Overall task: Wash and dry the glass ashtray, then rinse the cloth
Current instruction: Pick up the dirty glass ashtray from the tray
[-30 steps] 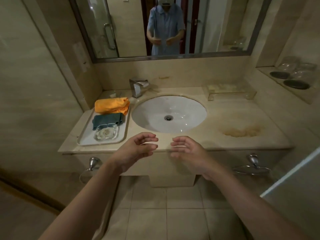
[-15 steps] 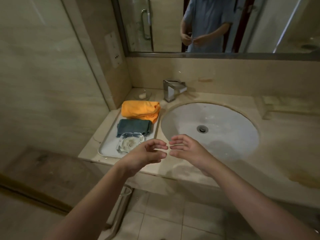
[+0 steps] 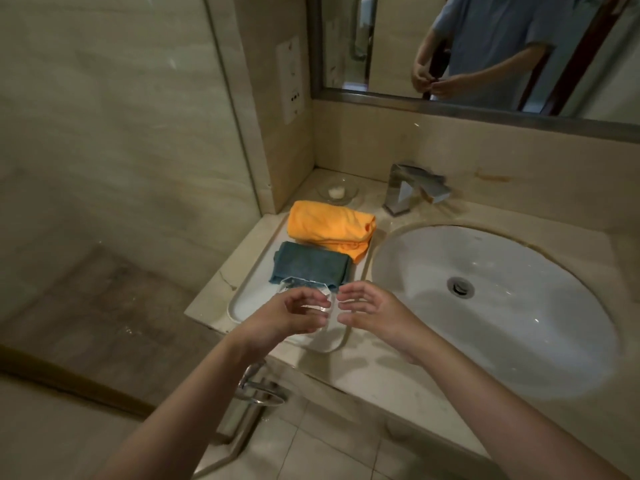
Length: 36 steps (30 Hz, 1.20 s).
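The clear glass ashtray (image 3: 300, 283) sits on a white tray (image 3: 246, 299) at the left of the counter, mostly hidden behind my left hand. My left hand (image 3: 290, 315) hovers over it with loosely curled fingers and holds nothing. Just to its right, at the tray's edge, my right hand (image 3: 372, 311) hangs the same way, empty. Behind the ashtray lies a folded dark teal cloth (image 3: 310, 266), and behind that a folded orange cloth (image 3: 330, 228). Whether my fingers touch the ashtray cannot be told.
A white oval sink (image 3: 519, 306) with a metal drain fills the counter to the right. A square chrome faucet (image 3: 412, 190) stands behind it. A small glass soap dish (image 3: 337, 192) sits in the back corner. A metal towel ring (image 3: 258, 389) hangs below the counter edge.
The view has swung left and closer to the counter. Both hands have moved forward and left, from in front of the counter to over the ashtray and tray.
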Tool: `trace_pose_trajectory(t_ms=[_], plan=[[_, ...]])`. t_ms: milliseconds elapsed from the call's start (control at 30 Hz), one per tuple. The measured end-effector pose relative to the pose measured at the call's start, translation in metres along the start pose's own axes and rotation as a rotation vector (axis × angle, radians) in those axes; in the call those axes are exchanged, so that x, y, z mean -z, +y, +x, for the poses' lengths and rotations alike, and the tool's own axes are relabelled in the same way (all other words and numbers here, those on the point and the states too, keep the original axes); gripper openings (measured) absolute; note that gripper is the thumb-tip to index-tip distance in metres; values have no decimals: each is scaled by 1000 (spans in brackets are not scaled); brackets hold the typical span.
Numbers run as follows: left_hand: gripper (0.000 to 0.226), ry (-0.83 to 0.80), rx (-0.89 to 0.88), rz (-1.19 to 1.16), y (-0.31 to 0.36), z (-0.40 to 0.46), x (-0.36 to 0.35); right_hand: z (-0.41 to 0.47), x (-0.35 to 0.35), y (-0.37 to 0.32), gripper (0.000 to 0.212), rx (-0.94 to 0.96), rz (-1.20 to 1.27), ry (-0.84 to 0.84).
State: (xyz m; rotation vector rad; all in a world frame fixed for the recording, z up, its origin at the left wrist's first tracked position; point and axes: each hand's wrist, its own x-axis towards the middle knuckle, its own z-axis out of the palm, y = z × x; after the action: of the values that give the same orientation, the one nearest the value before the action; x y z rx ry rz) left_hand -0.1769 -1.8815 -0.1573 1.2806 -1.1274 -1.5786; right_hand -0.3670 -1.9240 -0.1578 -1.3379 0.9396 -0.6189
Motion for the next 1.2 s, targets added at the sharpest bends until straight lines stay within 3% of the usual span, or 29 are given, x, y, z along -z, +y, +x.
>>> trace_pose_trajectory(t_ms=[267, 433, 633, 967, 1200], plan=[[22, 260, 49, -1, -11, -22, 27, 14, 1, 8, 26, -81, -74, -98], [14, 447, 90, 50, -21, -25, 33, 17, 0, 25, 16, -194, -135, -20], [13, 620, 147, 99, -38, -14, 36, 20, -11, 36, 13, -367, -27, 38], [31, 631, 245, 196, -45, 9, 37, 40, -31, 35, 24, -478, 93, 111], [28, 622, 317, 212, -40, 25, 47, 50, -34, 36, 36, -491, 209, 135]])
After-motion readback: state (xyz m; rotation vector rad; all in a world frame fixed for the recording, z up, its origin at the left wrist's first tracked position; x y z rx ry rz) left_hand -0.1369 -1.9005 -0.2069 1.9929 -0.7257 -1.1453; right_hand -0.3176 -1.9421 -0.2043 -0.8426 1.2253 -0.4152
